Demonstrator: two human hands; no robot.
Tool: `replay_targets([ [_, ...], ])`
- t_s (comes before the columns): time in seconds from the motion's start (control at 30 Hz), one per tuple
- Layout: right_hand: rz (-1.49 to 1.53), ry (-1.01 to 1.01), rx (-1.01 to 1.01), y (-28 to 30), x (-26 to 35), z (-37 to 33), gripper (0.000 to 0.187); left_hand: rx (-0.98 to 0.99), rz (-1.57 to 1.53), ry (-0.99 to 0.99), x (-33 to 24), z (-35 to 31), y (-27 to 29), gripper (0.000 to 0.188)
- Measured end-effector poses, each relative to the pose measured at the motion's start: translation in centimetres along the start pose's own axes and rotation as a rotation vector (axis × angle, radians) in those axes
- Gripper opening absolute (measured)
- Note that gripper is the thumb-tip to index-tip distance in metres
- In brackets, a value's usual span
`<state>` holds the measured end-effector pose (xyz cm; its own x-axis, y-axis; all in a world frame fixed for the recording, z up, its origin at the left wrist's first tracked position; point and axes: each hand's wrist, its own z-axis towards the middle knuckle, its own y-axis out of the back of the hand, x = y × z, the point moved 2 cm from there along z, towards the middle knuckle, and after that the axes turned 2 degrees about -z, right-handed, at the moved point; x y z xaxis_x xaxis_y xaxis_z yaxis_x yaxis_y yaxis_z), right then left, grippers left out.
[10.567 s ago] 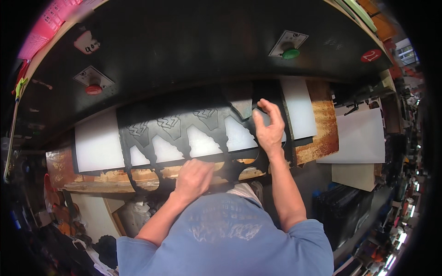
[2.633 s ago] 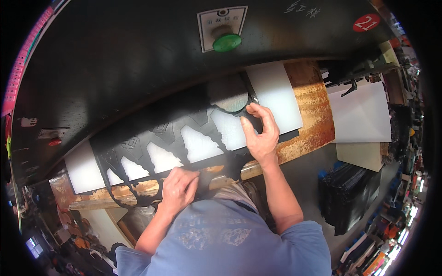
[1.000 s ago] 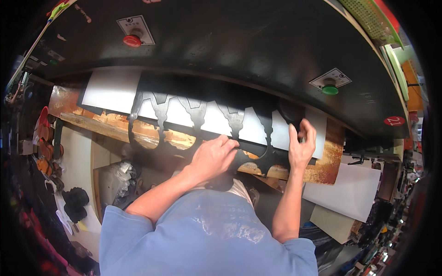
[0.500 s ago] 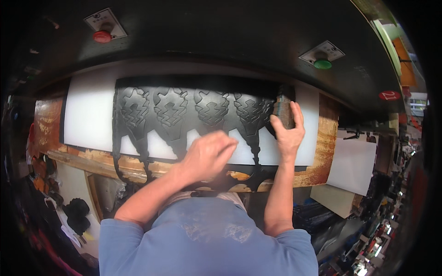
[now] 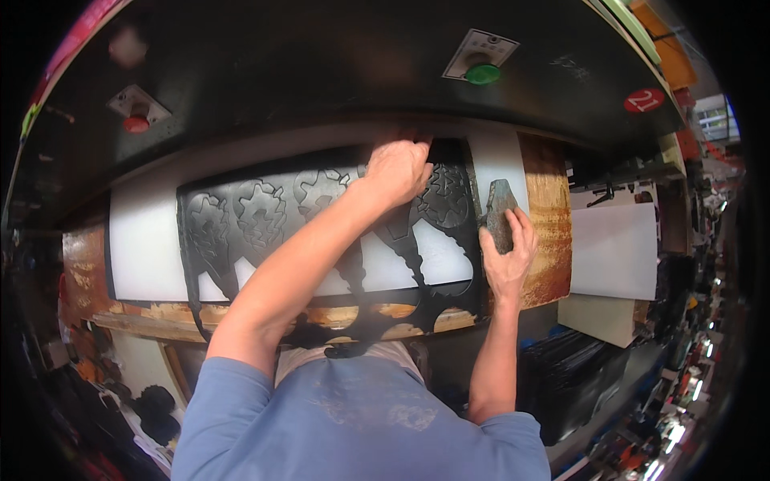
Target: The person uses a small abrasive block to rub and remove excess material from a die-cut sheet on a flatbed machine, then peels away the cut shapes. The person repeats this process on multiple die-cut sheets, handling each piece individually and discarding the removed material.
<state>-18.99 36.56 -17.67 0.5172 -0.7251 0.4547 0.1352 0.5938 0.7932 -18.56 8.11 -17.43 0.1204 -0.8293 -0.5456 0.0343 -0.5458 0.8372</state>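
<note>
A black sheet (image 5: pixel 265 216) with a row of raised patterns lies on a white board (image 5: pixel 144 248). Large cut-outs run along its near side, and its thin strips hang over the bench's front edge. My left hand (image 5: pixel 399 170) reaches across to the sheet's far edge; its fingertips are blurred and partly hidden, so their grip does not show. Right of the sheet, my right hand (image 5: pixel 511 255) has thumb and fingers around a worn grey-brown block with a tapered far end (image 5: pixel 500 210), which looks like a cutting die.
Overhead at the far side spans a dark machine beam (image 5: pixel 321 72) with a green button (image 5: pixel 483 74) and a red button (image 5: pixel 136 123). A worn wooden bench top (image 5: pixel 547 232) shows beyond the board. White sheets and a pale box (image 5: pixel 597 321) stand at the right.
My left hand has gone from the sheet's near side to its far edge. My right hand has brought the block off the sheet's right end, nearer to me. The view has shifted.
</note>
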Motion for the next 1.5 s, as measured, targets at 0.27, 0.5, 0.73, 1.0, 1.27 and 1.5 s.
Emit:
replay_targets([
  [0.27, 0.379, -0.037, 0.043, -3.7, 5.2, 5.9, 0.037, 0.118, -0.178, 0.075, -0.2, 2.6, 1.3, 0.050],
  [0.5, 0.297, -0.105, 0.084, -5.9, 7.1, 5.9, 0.046, 0.354, -0.511, 0.103, 0.5, 3.3, 3.2, 0.053],
  [0.73, 0.179, -0.225, 0.070, -6.6, 8.0, 6.4, 0.068, 0.474, -0.854, 0.071, 1.3, 3.4, 2.6, 0.036],
  [1.0, 0.398, -0.174, -0.147, -5.9, 7.8, 4.6, 0.026, 0.081, -0.555, -0.108, 0.5, 1.6, 1.8, 0.030],
  [1.27, 1.042, -0.434, -0.507, 2.1, 3.6, -0.7, 0.037, -0.177, -0.364, -0.039, 0.3, 0.5, -0.9, 0.032],
  [1.5, 1.358, -0.324, -0.418, 7.2, 3.6, -0.4, 0.039, -0.309, -0.488, -0.039, -1.0, -4.5, 0.9, 0.048],
])
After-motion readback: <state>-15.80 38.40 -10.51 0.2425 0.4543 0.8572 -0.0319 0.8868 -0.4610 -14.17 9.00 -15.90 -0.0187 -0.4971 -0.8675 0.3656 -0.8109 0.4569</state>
